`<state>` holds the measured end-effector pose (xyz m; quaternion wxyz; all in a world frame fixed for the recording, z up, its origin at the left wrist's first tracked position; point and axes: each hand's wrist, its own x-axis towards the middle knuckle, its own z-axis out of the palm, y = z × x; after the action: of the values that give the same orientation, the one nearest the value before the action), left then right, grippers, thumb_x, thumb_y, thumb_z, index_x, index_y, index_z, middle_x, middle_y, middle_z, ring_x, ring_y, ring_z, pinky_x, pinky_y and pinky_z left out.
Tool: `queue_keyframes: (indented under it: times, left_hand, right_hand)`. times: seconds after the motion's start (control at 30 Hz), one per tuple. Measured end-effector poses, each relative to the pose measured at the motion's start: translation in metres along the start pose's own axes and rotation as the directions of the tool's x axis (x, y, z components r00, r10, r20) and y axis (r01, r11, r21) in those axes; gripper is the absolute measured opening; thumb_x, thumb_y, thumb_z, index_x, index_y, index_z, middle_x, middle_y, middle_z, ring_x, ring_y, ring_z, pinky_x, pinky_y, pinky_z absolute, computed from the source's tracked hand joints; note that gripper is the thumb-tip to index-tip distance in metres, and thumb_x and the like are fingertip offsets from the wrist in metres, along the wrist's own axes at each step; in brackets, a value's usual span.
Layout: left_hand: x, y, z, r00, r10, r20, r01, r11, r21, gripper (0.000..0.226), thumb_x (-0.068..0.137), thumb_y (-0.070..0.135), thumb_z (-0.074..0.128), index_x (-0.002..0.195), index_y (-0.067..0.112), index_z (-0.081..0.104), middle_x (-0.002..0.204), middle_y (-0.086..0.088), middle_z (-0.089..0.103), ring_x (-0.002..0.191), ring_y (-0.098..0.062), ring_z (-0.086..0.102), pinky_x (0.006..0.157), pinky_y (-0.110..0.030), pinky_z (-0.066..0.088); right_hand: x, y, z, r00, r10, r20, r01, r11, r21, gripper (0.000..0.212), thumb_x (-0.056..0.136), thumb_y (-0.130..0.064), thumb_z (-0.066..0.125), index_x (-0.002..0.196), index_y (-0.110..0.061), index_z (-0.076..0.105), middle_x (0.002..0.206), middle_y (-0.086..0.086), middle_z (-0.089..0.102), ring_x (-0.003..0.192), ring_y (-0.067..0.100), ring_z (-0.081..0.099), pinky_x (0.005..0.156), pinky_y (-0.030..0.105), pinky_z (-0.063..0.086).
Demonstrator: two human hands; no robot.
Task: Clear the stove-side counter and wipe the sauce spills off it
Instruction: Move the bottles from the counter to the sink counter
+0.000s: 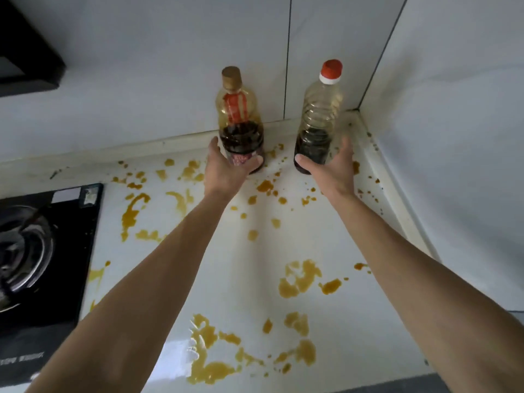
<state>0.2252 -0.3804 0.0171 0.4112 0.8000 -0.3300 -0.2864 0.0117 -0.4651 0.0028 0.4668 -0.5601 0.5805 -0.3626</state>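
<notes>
Hands reach together toward two sauce bottles standing upright near the back wall, upper centre of the frame. Left hand [226,165] cups the lower body of the gold-capped bottle [241,123], thumb on its left flank and fingers curling round the front of the label; right hand [331,165] wraps the base of the red-capped bottle [319,120], thumb pressed on its near-left side and fingers round the right flank, seen through the clear plastic. Both bottles hold dark liquid only in their lower part, so a low grip sits close to the weight and should keep them from tipping when lifted. Whether either base has left the surface cannot be told. White counter [241,265] fills the middle of the frame and carries orange-yellow sauce spills [300,279], scattered from the bottles' feet down to the lower edge, with the largest pools at lower centre. Black gas stove [42,251] lies at the left edge, its burner ring partly visible; a dark range hood [25,52] occupies the upper left corner. The bottles are the only objects standing on the counter, and spills lie right around them, so removing both at once appears to be the clearing step that must precede wiping; no cloth is in view.
</notes>
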Motion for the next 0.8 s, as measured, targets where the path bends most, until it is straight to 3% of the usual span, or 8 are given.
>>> queue_keyframes:
  times: [0.07, 0.13, 0.23, 0.3, 0.37, 0.47, 0.7, 0.8]
  left_hand:
    - [0.018, -0.002, 0.010, 0.999, 0.015, -0.047, -0.020, 0.995, -0.096, 0.126, 0.071, 0.050, 0.094, 0.167, 0.022, 0.017, 0.164, -0.002, 0.043, 0.149, -0.026, 0.046, 0.118, -0.038, 0.043]
    - [0.031, -0.006, 0.018, 0.995, 0.050, -0.084, -0.061, 0.989, -0.138, 0.128, 0.068, 0.048, 0.096, 0.166, 0.021, 0.018, 0.161, 0.000, 0.048, 0.147, -0.023, 0.049, 0.115, -0.034, 0.043]
    - [0.042, -0.011, 0.024, 0.987, 0.116, -0.109, -0.133, 0.978, -0.163, 0.131, 0.062, 0.050, 0.097, 0.165, 0.024, 0.020, 0.157, 0.003, 0.051, 0.144, -0.020, 0.052, 0.116, -0.037, 0.045]
    - [0.048, -0.013, 0.028, 0.980, 0.161, -0.118, -0.180, 0.968, -0.172, 0.127, 0.058, 0.051, 0.098, 0.160, 0.027, 0.026, 0.147, 0.010, 0.057, 0.133, -0.014, 0.055, 0.106, -0.029, 0.046]
    - [0.052, -0.014, 0.031, 0.975, 0.178, -0.133, -0.201, 0.963, -0.181, 0.118, 0.056, 0.053, 0.097, 0.152, 0.030, 0.032, 0.129, 0.020, 0.058, 0.121, -0.008, 0.058, 0.096, -0.022, 0.045]
    - [0.053, -0.014, 0.030, 0.971, 0.181, -0.154, -0.207, 0.964, -0.168, 0.104, 0.057, 0.052, 0.096, 0.141, 0.031, 0.039, 0.119, 0.022, 0.058, 0.114, -0.009, 0.062, 0.095, -0.025, 0.052]
    - [0.017, -0.009, 0.007, 0.972, 0.179, -0.155, -0.201, 0.970, -0.140, 0.086, 0.056, 0.052, 0.095, 0.120, 0.035, 0.040, 0.116, 0.018, 0.062, 0.105, 0.002, 0.064, 0.082, -0.015, 0.050]
    - [-0.015, -0.008, -0.014, 0.974, 0.193, -0.117, -0.201, 0.977, -0.067, 0.086, 0.054, 0.057, 0.094, 0.119, 0.037, 0.041, 0.112, 0.020, 0.063, 0.100, 0.014, 0.062, 0.069, -0.005, 0.049]
  right_hand:
    - [0.014, 0.005, 0.007, 1.000, -0.019, -0.002, 0.019, 1.000, -0.004, 0.126, 0.060, -0.055, 0.091, 0.159, -0.025, 0.019, 0.162, -0.002, 0.035, 0.147, 0.018, 0.038, 0.118, 0.031, 0.035]
    - [0.023, 0.011, 0.013, 0.998, -0.065, -0.011, 0.065, 0.998, -0.001, 0.120, 0.057, -0.053, 0.093, 0.153, -0.027, 0.025, 0.150, -0.004, 0.048, 0.137, 0.017, 0.049, 0.116, 0.040, 0.041]
    - [0.034, 0.014, 0.019, 0.993, -0.111, -0.042, 0.112, 0.993, 0.032, 0.116, 0.056, -0.050, 0.094, 0.150, -0.034, 0.027, 0.140, -0.011, 0.055, 0.127, 0.009, 0.054, 0.110, 0.030, 0.043]
    - [0.041, 0.013, 0.023, 0.990, -0.126, -0.060, 0.128, 0.991, 0.042, 0.119, 0.056, -0.049, 0.095, 0.152, -0.036, 0.026, 0.136, -0.019, 0.056, 0.121, -0.005, 0.053, 0.102, 0.012, 0.039]
    - [0.046, 0.011, 0.027, 0.987, -0.140, -0.083, 0.143, 0.989, 0.025, 0.104, 0.054, -0.050, 0.094, 0.141, -0.041, 0.037, 0.115, -0.035, 0.058, 0.099, -0.027, 0.053, 0.080, -0.009, 0.034]
    - [0.047, 0.007, 0.030, 0.984, -0.129, -0.124, 0.128, 0.992, -0.015, 0.081, 0.051, -0.054, 0.091, 0.121, -0.044, 0.052, 0.097, -0.038, 0.059, 0.086, -0.035, 0.049, 0.067, -0.007, 0.035]
    - [0.011, -0.001, 0.007, 0.990, -0.105, -0.089, 0.096, 0.990, -0.102, 0.075, 0.052, -0.057, 0.090, 0.117, -0.044, 0.054, 0.098, -0.032, 0.066, 0.088, -0.025, 0.057, 0.072, 0.002, 0.040]
    - [-0.022, -0.006, -0.011, 0.993, -0.102, -0.059, 0.094, 0.988, -0.123, 0.073, 0.052, -0.053, 0.090, 0.114, -0.043, 0.054, 0.097, -0.041, 0.063, 0.089, -0.024, 0.058, 0.067, -0.002, 0.042]
